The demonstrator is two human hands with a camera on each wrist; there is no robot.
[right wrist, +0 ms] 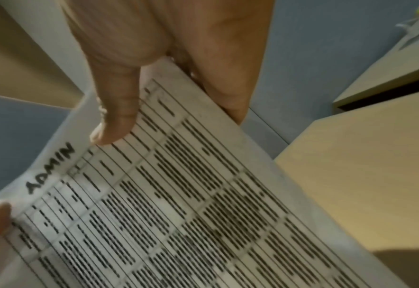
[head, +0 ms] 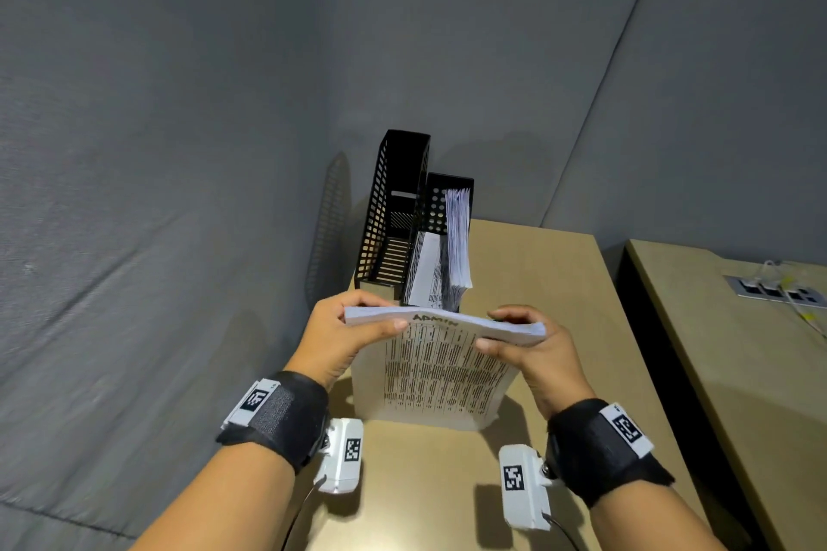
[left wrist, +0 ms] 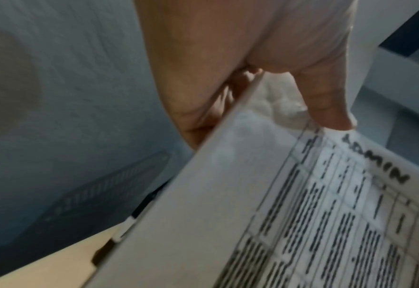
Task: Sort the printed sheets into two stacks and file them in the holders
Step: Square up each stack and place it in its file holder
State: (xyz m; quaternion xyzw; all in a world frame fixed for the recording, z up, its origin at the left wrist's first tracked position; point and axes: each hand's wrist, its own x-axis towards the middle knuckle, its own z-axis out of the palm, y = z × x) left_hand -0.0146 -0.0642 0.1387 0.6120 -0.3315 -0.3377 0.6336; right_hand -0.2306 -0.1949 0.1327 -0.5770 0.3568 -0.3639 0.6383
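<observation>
A thick stack of printed sheets [head: 441,371] marked "ADMIN" stands upright on the tan desk, its lower edge on the desktop. My left hand [head: 353,327] pinches its top left corner, thumb on the printed face. My right hand [head: 519,336] pinches the top right corner the same way. The wrist views show the same stack [left wrist: 289,214] [right wrist: 179,194] with a thumb on its face. Behind it stand two black mesh holders: the left holder [head: 394,210] looks empty, and the right holder [head: 441,233] has printed sheets [head: 457,237] standing in it.
The tan desk [head: 550,264] sits in a corner of grey fabric partitions. A second desk [head: 738,327] lies to the right across a narrow gap, carrying a socket plate with cables [head: 778,289].
</observation>
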